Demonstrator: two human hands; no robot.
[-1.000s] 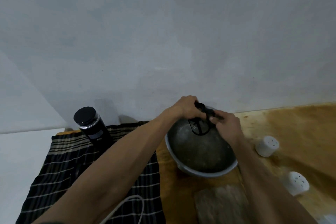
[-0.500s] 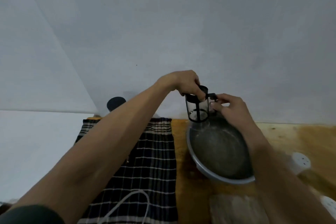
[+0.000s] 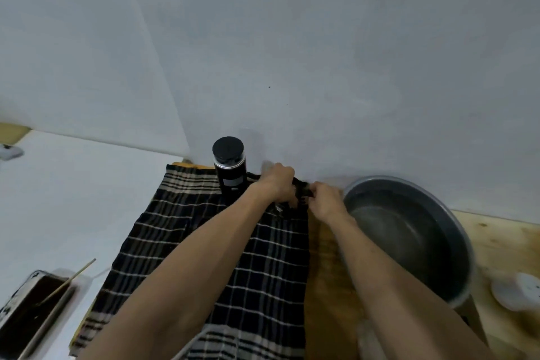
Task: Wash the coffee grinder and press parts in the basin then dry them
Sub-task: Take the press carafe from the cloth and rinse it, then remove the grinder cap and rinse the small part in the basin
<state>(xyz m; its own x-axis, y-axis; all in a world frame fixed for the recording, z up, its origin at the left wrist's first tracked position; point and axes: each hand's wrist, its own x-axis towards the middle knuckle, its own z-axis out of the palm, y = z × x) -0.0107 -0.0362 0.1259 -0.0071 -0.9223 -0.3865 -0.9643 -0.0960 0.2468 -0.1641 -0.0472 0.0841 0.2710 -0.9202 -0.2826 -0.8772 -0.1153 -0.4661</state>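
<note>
**Both hands on the press, over the cloth**

Left hand (image 3: 278, 184) and right hand (image 3: 323, 199) have fingers curled around the dark press (image 3: 298, 194), holding it at the far edge of the plaid cloth (image 3: 181, 231). Grinder (image 3: 229, 169) stands upright just left of them. Basin (image 3: 455, 231) sits to the right on the wooden table (image 3: 502, 240).

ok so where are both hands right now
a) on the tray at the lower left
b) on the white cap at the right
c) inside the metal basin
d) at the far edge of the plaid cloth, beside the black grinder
d: the left hand and right hand meet over the far edge of the plaid cloth, just right of the black grinder and left of the metal basin.
</note>
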